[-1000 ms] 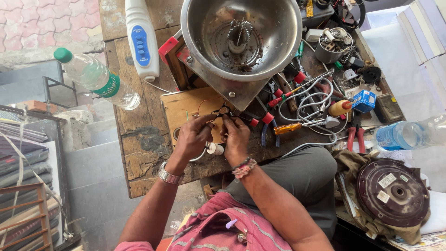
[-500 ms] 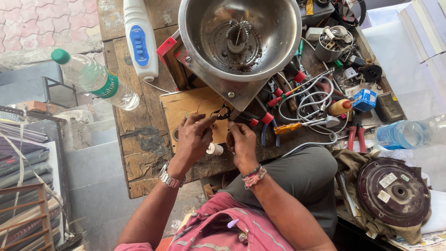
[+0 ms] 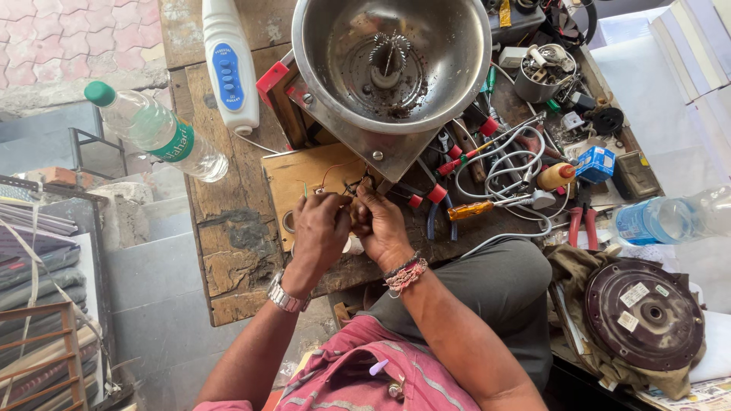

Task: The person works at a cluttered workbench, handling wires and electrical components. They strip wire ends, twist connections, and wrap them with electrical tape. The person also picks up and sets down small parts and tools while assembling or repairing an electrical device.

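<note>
My left hand [image 3: 320, 232] and my right hand [image 3: 381, 222] meet over a small wooden board [image 3: 304, 173] on the worn workbench [image 3: 228, 251]. Both hands pinch a small dark part with thin wires [image 3: 352, 199] between the fingertips. What exactly the part is stays hidden by the fingers. A white ring-like piece [image 3: 353, 245] shows just below the hands. A big steel bowl [image 3: 392, 57] with a metal blade hub in its middle stands right behind the board.
A white handheld appliance [image 3: 228, 65] and a green-capped plastic bottle [image 3: 156, 129] lie at the left. Pliers, screwdrivers [image 3: 476, 209], white cable [image 3: 506, 164], a glue bottle [image 3: 554, 175] and a blue box [image 3: 595, 163] crowd the right. A dark round disc [image 3: 643, 312] rests at lower right.
Both hands have drawn closer together over the board, fingertips now joined on the small wired part. The view has shifted slightly.
</note>
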Tool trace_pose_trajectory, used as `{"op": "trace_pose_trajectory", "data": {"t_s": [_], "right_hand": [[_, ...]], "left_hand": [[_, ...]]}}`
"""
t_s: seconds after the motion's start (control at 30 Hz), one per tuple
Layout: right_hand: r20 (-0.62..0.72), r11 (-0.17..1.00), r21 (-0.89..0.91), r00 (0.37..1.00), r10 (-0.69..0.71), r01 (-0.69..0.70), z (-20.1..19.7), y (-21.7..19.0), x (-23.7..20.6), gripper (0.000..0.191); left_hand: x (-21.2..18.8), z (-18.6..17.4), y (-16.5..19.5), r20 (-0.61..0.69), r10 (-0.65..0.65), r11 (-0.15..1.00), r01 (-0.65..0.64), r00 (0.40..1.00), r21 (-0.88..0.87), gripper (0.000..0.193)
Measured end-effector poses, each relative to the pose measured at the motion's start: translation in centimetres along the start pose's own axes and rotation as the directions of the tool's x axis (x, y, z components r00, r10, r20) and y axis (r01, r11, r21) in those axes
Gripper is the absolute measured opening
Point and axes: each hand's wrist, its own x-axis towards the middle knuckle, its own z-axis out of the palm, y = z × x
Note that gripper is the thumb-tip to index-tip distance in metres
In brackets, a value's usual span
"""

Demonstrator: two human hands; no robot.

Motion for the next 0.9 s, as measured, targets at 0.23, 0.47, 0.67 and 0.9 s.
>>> {"op": "trace_pose_trajectory", "data": {"t_s": [0.23,0.47,0.67,0.9], "right_hand": [[0.06,1.0,0.003,0.998,0.03,-0.03,0.3,0.0,0.0,0.022],[-0.07,0.926,-0.376,0.997,-0.041,0.012,1.4,-1.1,-2.9,0.015],[-0.092,0.893,-0.443,0.987,-0.129,0.075,1.6,-1.2,-2.5,0.018],[0.225,0.991,-0.072,0.966,0.126,-0.112,-0.4,-1.6,-0.5,0.018]], "left_hand": [[0.3,-0.3,-1.1,-0.048,0.021,0.997,-0.024,0.999,-0.067,0.03],[-0.8,-0.2,0.3,-0.018,-0.196,0.938,0.183,0.98,-0.294,0.032],[-0.8,-0.2,0.5,-0.06,-0.131,0.938,0.104,0.99,-0.331,0.018],[-1.2,0.8,-0.6,-0.067,-0.036,0.993,0.028,0.997,-0.111,0.014]]}}
